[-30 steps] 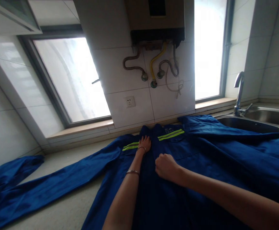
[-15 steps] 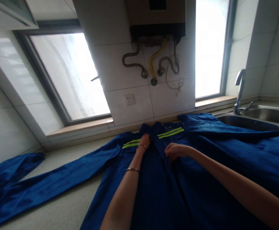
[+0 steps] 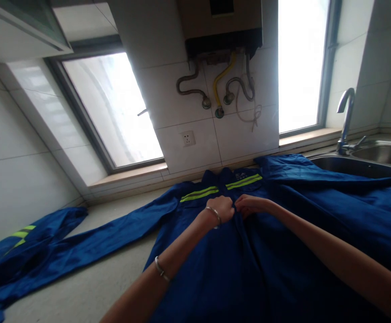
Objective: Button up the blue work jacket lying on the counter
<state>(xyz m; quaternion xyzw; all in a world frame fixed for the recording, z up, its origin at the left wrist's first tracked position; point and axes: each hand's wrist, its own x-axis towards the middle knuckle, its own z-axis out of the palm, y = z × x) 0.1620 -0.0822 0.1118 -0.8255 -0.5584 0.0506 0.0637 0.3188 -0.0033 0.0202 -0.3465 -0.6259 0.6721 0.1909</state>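
I judge I'm working the front of the jacket [image 3: 215,262], spread on the counter [image 3: 81,291]. My left hand [image 3: 220,210] is curled, hold unclear; my right hand [image 3: 251,205] pinches the front edge. Next calls for aligning edges, I think.

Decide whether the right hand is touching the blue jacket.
Touching: the head view shows the right hand pinching the front edge of the blue jacket, its cloth creased just below the grip.

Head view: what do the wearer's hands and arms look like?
The left hand and right hand are ungloved, no sleeves in view. The left forearm carries two slim silvery bangles, one at the wrist and one farther up; the right forearm shows none.
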